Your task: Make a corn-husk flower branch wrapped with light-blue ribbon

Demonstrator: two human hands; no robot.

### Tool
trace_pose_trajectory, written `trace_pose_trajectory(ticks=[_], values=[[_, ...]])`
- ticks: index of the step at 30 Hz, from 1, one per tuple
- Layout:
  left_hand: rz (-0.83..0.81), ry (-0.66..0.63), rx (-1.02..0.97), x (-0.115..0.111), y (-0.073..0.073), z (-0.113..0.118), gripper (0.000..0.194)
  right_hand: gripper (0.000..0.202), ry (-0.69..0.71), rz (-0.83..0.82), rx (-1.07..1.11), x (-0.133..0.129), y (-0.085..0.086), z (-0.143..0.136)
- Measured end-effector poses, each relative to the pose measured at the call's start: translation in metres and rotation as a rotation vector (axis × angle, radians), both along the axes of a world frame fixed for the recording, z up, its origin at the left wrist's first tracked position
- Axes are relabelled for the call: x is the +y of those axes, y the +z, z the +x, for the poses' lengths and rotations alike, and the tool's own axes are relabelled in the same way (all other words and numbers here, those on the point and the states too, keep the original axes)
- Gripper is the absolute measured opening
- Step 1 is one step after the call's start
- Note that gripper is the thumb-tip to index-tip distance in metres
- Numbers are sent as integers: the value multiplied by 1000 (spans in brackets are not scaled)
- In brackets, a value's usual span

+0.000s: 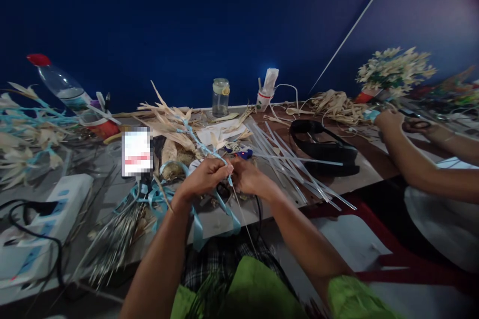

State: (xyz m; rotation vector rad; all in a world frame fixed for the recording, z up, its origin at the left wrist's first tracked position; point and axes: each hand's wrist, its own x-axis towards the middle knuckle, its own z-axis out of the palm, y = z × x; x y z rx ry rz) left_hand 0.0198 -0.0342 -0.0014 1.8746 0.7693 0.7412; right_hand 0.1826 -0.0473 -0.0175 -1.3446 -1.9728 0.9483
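My left hand [205,177] is closed around the lower part of a flower stem [202,145] wrapped in light-blue ribbon, with pale dried-husk petals [164,102] along its upper end. Thin bare wire [243,214] runs down from below the grip. My right hand [247,175] meets the left at the stem, its fingers pinched together on it. A loop of light-blue ribbon [228,212] hangs under my hands. Just behind the right hand lies a dark-blue object with a small red light [245,153], partly hidden.
Clear plastic sticks [288,159] and a black headband-like object [324,152] lie to the right. Left are a bundle of wires [119,244], a lit phone [137,152], a power strip [48,229] and a bottle [62,82]. A co-worker's arms [419,154] reach in at right.
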Motion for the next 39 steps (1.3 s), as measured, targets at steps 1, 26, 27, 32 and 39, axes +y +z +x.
trace_pose_trajectory(ticks=[1,26,27,32,39], values=[[16,-14,14,0,1,0,38,19,-37,29,14,4,3,4],[271,369,12,17,-21,8,32,21,-209,-47,830,43,32,4],[272,396,0,19,-23,7,31,21,-218,-45,878,47,31,4],[225,600,17,25,-27,3,34,19,-242,-9,938,56,21,-5],[50,558,-110,24,-22,5,33,17,-250,133,759,59,22,-17]])
